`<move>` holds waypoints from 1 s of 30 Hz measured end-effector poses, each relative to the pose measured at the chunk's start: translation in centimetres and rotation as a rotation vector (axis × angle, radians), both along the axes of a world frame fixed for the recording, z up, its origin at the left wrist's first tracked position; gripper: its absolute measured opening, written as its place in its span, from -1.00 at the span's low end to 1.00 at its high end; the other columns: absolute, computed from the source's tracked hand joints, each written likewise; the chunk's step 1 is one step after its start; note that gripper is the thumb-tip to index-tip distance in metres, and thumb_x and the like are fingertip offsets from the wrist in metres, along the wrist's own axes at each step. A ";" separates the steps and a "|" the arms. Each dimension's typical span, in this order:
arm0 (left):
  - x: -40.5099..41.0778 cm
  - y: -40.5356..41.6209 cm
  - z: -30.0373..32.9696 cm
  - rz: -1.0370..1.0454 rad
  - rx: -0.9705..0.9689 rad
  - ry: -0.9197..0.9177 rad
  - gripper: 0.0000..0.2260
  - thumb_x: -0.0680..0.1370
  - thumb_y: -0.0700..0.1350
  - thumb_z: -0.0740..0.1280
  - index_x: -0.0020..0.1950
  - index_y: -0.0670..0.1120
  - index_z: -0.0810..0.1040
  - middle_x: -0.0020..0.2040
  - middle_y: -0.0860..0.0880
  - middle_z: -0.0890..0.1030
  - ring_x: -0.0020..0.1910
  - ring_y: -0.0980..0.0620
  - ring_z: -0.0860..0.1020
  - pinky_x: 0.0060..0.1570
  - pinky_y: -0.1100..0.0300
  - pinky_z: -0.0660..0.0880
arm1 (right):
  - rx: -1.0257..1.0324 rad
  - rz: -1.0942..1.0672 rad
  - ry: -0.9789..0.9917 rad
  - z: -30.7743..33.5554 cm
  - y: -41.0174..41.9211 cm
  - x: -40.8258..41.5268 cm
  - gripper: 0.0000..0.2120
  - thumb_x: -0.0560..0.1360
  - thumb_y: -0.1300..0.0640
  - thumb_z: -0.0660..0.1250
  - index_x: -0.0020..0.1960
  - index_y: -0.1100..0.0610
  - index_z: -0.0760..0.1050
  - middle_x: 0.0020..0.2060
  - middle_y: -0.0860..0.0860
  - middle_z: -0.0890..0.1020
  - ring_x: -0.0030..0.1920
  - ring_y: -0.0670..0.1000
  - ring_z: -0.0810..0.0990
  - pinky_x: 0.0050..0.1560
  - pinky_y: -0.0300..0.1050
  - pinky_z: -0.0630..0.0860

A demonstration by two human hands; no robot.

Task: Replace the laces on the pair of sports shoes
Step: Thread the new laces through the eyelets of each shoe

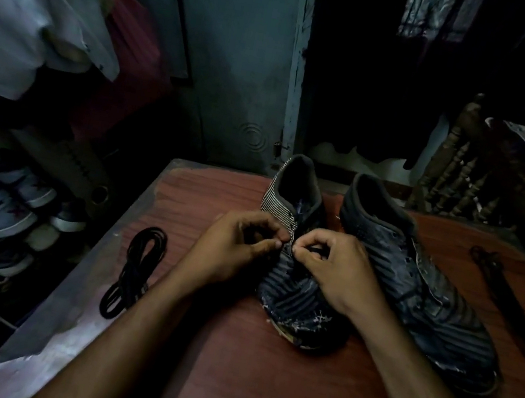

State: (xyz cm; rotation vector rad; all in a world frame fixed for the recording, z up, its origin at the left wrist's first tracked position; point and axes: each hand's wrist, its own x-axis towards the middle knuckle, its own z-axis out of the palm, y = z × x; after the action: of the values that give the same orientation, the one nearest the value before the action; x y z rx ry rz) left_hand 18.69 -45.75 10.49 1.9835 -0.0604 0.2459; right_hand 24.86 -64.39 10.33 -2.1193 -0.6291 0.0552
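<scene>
Two dark striped sports shoes stand on a reddish wooden table (257, 389), toes toward me. My left hand (231, 249) and my right hand (333, 266) meet over the eyelet area of the left shoe (293, 294), each with fingertips pinched at the shoe's lacing edge. Whether a lace runs between the fingers is too dark to tell. The right shoe (420, 287) lies beside it, untouched and without visible laces. A coiled black lace (135, 268) lies on the table to the left of my left forearm. Another dark lace (492, 272) lies at the table's right side.
Left of the table, a rack holds several pale sneakers (5, 211). Clothes (36, 8) hang above it. A blue-grey door (236, 55) stands behind the table, and a carved wooden bed frame (460, 169) at the back right.
</scene>
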 end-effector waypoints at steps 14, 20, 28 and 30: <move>-0.1 0.0 0.2 0.041 0.163 -0.125 -0.84 0.45 -0.17 0.58 -0.13 0.07 0.70 -0.15 0.10 0.66 -0.16 0.19 0.63 -0.13 0.32 0.51 | 0.061 0.015 -0.015 0.2 0.0 -0.3 -0.92 0.50 0.18 0.47 -0.10 0.00 0.67 -0.19 -0.05 0.61 -0.23 -0.02 0.58 -0.13 -0.05 0.51; 0.1 -0.4 0.0 0.059 -0.172 -0.046 -0.92 0.61 -0.25 0.38 -0.07 -0.12 0.57 -0.11 -0.09 0.71 -0.19 0.08 0.60 -0.15 0.17 0.53 | 0.080 -0.033 -0.207 0.2 0.2 -0.6 -0.95 0.47 0.20 0.48 -0.12 0.07 0.66 -0.19 -0.10 0.54 -0.15 -0.12 0.56 -0.13 -0.27 0.48; -0.4 -1.3 1.8 0.152 -0.729 0.036 -0.87 0.68 -0.26 0.20 -0.03 -0.08 0.41 -0.41 0.00 0.40 -0.42 0.05 0.47 -0.36 0.18 0.44 | -0.033 -0.131 -0.470 0.0 0.3 -0.9 -0.79 0.37 -0.06 0.43 -0.06 0.01 0.65 -0.06 -0.06 0.44 0.05 -0.03 0.36 0.09 -0.25 0.28; -0.5 -1.1 1.5 0.139 -0.352 -0.042 -0.96 0.64 -0.21 0.34 0.05 -0.08 0.53 -0.41 0.09 0.44 -0.45 0.16 0.40 -0.40 0.24 0.36 | -0.046 -0.130 -0.466 0.1 0.4 -1.0 -0.71 0.34 -0.15 0.39 -0.03 -0.02 0.63 -0.01 -0.06 0.43 0.09 -0.03 0.36 0.13 -0.21 0.29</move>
State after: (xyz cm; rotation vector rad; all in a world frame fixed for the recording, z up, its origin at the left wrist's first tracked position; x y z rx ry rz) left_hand 18.20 -46.89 11.95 1.6333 0.0888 0.3630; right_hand 23.88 -63.99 10.39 -2.2262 -0.7602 -0.5135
